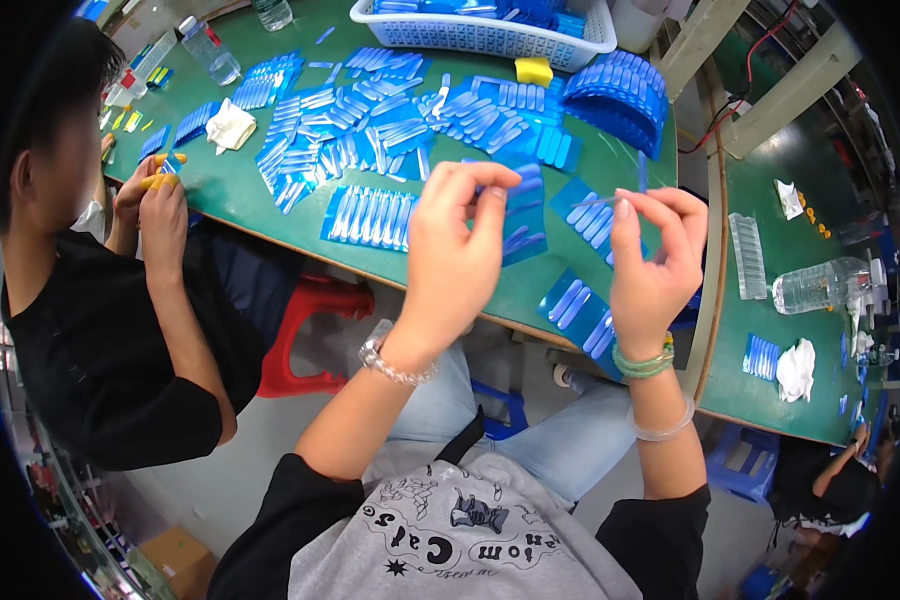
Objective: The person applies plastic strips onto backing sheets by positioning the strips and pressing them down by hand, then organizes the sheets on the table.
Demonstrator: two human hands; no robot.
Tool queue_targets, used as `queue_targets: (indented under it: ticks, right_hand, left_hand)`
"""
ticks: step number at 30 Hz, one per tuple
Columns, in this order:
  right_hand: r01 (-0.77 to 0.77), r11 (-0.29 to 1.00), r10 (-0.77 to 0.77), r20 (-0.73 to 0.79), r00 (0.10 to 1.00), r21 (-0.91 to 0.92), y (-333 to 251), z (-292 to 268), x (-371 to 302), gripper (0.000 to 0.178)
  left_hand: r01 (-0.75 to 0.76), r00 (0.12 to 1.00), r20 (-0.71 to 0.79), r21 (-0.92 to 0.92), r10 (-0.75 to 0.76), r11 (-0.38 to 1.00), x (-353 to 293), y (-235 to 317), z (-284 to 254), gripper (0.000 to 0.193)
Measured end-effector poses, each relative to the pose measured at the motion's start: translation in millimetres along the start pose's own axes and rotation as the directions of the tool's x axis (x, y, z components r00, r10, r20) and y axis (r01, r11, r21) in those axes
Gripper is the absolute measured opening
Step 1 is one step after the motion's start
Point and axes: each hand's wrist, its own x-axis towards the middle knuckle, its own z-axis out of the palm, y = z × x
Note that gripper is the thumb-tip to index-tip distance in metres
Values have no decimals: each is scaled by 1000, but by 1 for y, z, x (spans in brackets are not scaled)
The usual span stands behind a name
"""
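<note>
My left hand [455, 240] is closed in a pinch at the upper edge of a blue film sheet [526, 225] bearing several glossy strips. To its right, my right hand [660, 255] pinches a thin narrow strip [595, 202] between thumb and forefinger, seen nearly edge-on. A slim blue piece [642, 170] stands up behind those fingers; whether they hold it I cannot tell. Below and between the hands lie a blue sheet of strips [592, 222] and another sheet [580, 312] near the table edge. A sheet with a neat row of strips [368, 216] lies left of my left hand.
Many blue strip sheets [370, 120] cover the green table [240, 190]. Behind them stand a white basket [480, 35], a yellow sponge [534, 71] and a curved blue stack [620, 95]. A co-worker [120, 300] sits at left, near a red stool [305, 335]. A metal post [710, 270] rises at right.
</note>
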Motion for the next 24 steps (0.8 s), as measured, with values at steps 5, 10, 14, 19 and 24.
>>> queue_targets:
  ticks: [5, 10, 14, 19, 24]
  right_hand:
    - [577, 734, -626, -30, 779, -358, 4, 1, 6, 25]
    - [644, 671, -691, 5, 723, -367, 1, 10, 1, 26]
    - [655, 673, -684, 48, 728, -344, -2, 11, -1, 27]
    - [562, 768, -545, 148, 825, -306, -5, 8, 4, 25]
    - [25, 997, -39, 207, 978, 68, -15, 2, 26, 17]
  left_hand:
    - [61, 997, 44, -85, -57, 994, -5, -3, 12, 17]
    - [181, 977, 154, -238, -147, 954, -8, -2, 8, 22]
    - [398, 917, 251, -504, -311, 766, -4, 12, 3, 18]
    - [203, 977, 137, -335, -166, 920, -2, 2, 6, 13]
    - [98, 995, 53, -258, -88, 961, -2, 4, 4, 16]
